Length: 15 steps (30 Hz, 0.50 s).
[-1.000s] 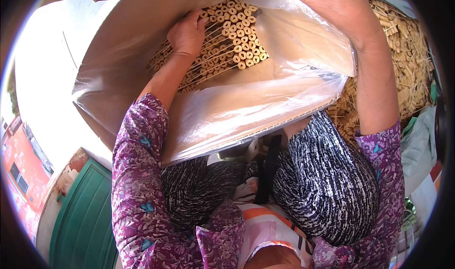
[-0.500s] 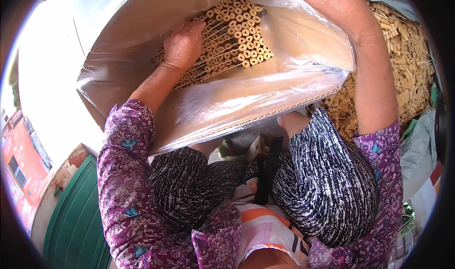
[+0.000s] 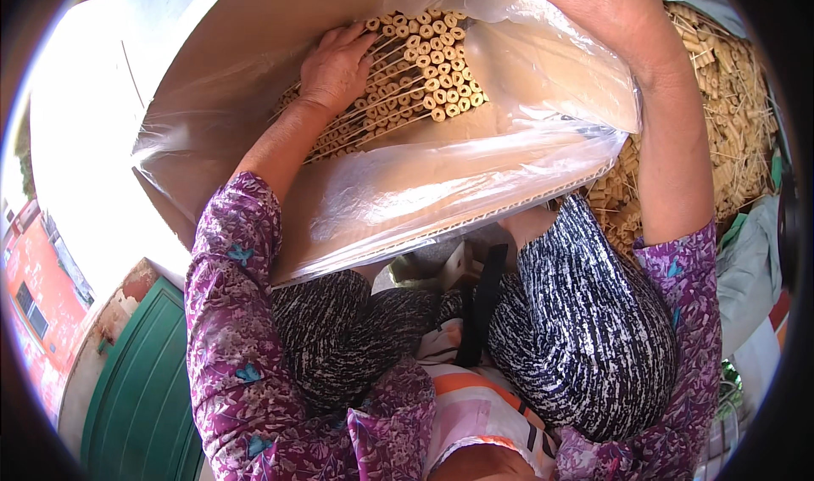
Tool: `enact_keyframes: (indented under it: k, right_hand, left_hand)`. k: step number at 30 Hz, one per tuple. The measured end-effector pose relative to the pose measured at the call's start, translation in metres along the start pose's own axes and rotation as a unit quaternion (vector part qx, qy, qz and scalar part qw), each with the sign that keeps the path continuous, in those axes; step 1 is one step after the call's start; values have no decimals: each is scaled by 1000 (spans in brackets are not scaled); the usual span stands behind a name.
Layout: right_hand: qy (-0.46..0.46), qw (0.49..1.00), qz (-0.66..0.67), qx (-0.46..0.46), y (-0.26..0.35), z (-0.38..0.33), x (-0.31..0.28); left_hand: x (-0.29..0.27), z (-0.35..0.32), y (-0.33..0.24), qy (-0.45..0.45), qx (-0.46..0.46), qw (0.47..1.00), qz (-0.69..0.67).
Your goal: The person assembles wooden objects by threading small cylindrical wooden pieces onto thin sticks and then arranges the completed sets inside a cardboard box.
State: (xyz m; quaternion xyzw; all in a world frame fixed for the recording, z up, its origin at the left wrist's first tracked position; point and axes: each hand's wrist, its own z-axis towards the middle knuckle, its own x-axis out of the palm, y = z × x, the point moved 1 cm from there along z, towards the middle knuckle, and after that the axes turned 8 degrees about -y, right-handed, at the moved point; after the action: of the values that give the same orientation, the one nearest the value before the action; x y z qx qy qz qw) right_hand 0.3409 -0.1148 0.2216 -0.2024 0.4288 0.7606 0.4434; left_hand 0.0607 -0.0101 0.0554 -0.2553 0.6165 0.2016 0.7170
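Observation:
A cardboard box (image 3: 254, 48) lined with a clear plastic bag (image 3: 441, 176) lies tilted across my lap. Inside it sits a bundle of thin tan hollow sticks (image 3: 415, 65), their round ends facing me. My left hand (image 3: 335, 69) reaches into the box and rests flat on the sticks, fingers spread over them. My right hand (image 3: 610, 6) grips the plastic and the box's upper right rim, partly cut off by the picture's top edge.
A heap of the same tan sticks (image 3: 729, 116) is piled at the right behind my right arm. A green door (image 3: 144, 388) and a red wall (image 3: 34, 303) show at lower left. Pale bags (image 3: 750, 269) lie at the right.
The box has swung a little to the right and nearer. My left hand stayed on the stick bundle, and my right hand kept its hold on the rim.

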Motion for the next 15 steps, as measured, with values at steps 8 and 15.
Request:
enact_keyframes:
  k: [8, 15]
  right_hand:
    - [-12, 999, -23, -23, -8, -1, 4]
    - [8, 1000, -14, -3, -4, 2, 3]
  left_hand:
    - [-13, 7, -5, -82, -17, 996, -32]
    - [-6, 13, -6, -96, 77, 986, 115]
